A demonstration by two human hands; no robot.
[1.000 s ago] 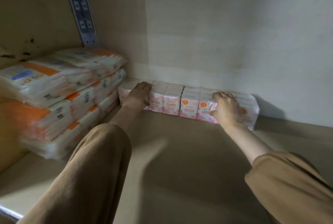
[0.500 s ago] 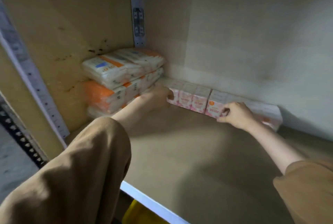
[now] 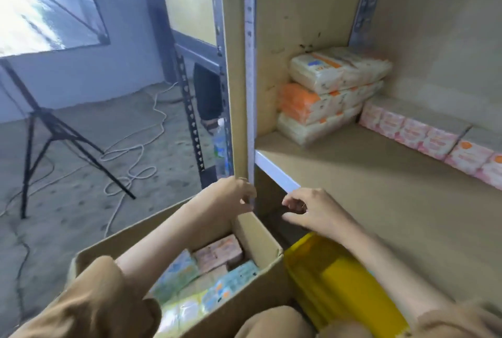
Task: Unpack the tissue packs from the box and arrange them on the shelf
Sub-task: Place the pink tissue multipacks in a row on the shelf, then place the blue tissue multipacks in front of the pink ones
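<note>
An open cardboard box (image 3: pixel 260 239) sits low in front of me, holding several tissue packs (image 3: pixel 217 272) in pink, blue and yellow wrappers. On the shelf board (image 3: pixel 366 201), a row of pink tissue packs (image 3: pixel 423 138) lines the back wall. A stack of orange-and-white tissue packs (image 3: pixel 328 93) fills the back left corner. My left hand (image 3: pixel 231 196) hovers above the box's far edge, fingers loosely curled and holding nothing. My right hand (image 3: pixel 312 210) hangs just below the shelf's front edge, fingers apart and empty.
A yellow plastic bin (image 3: pixel 339 283) stands right of the box under the shelf. The shelf's metal upright (image 3: pixel 250 79) rises just behind my left hand. On the floor to the left are a tripod (image 3: pixel 46 131), loose cables (image 3: pixel 135 152) and a water bottle (image 3: pixel 220 147).
Both hands have let go of the pink packs at the shelf's back and pulled out to above the box. My view has swung left and down, bringing the box into sight.
</note>
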